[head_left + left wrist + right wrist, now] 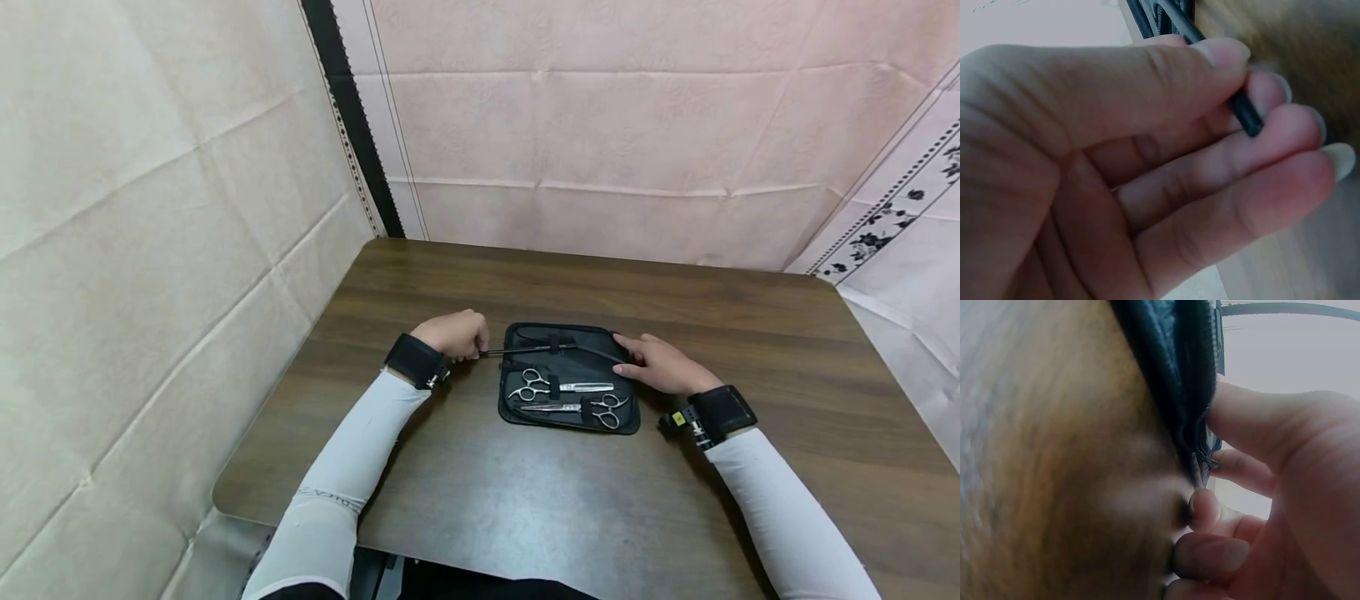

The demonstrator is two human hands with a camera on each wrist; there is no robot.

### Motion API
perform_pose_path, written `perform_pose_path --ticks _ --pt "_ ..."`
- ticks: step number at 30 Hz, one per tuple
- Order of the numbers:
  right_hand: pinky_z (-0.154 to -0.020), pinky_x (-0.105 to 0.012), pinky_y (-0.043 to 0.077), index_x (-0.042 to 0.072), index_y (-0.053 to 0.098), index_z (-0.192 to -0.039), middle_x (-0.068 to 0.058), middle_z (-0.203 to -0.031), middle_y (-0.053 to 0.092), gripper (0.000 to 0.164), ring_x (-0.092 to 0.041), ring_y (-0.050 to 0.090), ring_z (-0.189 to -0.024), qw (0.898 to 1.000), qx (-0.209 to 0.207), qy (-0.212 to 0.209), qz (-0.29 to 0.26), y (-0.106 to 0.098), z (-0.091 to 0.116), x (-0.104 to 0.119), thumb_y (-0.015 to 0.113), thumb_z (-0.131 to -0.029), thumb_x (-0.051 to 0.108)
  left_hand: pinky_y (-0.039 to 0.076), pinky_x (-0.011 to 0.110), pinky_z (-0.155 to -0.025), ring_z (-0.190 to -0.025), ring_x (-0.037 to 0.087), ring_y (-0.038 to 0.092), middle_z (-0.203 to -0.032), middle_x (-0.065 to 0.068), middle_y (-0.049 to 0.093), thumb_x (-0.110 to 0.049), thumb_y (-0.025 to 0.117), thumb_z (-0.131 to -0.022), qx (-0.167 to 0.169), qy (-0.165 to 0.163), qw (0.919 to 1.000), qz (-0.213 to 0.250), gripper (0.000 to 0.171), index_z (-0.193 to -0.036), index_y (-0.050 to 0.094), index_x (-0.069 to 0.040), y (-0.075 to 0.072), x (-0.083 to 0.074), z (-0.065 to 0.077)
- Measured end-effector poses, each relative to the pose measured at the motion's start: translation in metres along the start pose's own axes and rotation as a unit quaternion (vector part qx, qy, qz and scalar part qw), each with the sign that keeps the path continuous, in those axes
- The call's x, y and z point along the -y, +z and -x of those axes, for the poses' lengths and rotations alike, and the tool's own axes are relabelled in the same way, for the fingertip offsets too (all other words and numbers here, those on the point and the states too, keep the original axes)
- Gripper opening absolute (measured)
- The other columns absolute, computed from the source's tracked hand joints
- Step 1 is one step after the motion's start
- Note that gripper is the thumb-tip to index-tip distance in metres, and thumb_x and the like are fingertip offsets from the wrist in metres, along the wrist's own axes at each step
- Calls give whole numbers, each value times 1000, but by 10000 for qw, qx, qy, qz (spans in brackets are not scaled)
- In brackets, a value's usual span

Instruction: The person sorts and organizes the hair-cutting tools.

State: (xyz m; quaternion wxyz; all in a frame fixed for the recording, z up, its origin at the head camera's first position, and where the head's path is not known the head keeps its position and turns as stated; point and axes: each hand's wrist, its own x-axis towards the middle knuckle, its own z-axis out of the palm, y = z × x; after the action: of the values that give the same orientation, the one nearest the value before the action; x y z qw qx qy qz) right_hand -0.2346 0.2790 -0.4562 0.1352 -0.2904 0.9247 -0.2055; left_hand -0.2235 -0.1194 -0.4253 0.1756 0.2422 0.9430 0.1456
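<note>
An open black zip case [536, 422] lies on the table. Two pairs of silver scissors are strapped inside its near half: thinning scissors [588, 387] above, a second pair of scissors [555, 407] below. At the case's left side, my left hand [453, 335] pinches the end of a thin black rod [1247, 115] between thumb and fingers. The rod runs rightward over the case's far half to an elastic strap [556, 343]; its kind cannot be told. My right hand [667, 364] holds the case's right edge, thumb and fingers about the zipper [1209, 461].
The brown wooden table [480, 475] spreads around the case, with rounded corners. Pale cloth [637, 133] hangs behind it and along the left side. Black wrist straps [417, 360] with small cameras sit on both wrists.
</note>
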Motion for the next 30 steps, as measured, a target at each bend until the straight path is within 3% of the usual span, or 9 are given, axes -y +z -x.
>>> perform_pose_path --ticks 9,19,30 --pt "-65 -31 33 1 40 -158 -5 -87 44 70 -19 42 -74 10000 -8 -40 70 2 1 -1 67 -102 33 58 27 -64 -66 12 69 -100 3 74 5 69 -93 106 -38 9999 -36 23 -95 83 -14 -1 -7 2" --pt "-65 -32 34 1 41 -158 -6 -88 44 70 -19 42 -75 10000 39 20 37 2 0 -1 67 -102 34 57 26 -64 -64 10 68 -100 2 75 5 68 -91 -6 116 9999 -96 26 -94 83 -16 4 -3 -1" --pt "-64 -31 33 0 41 -157 -6 -87 44 69 -20 42 -75 10000 26 -2 19 -2 2 3 67 -102 32 57 25 -62 -64 10 67 -100 4 76 3 68 -92 -53 162 9997 -168 23 -98 83 -12 3 -10 -1"
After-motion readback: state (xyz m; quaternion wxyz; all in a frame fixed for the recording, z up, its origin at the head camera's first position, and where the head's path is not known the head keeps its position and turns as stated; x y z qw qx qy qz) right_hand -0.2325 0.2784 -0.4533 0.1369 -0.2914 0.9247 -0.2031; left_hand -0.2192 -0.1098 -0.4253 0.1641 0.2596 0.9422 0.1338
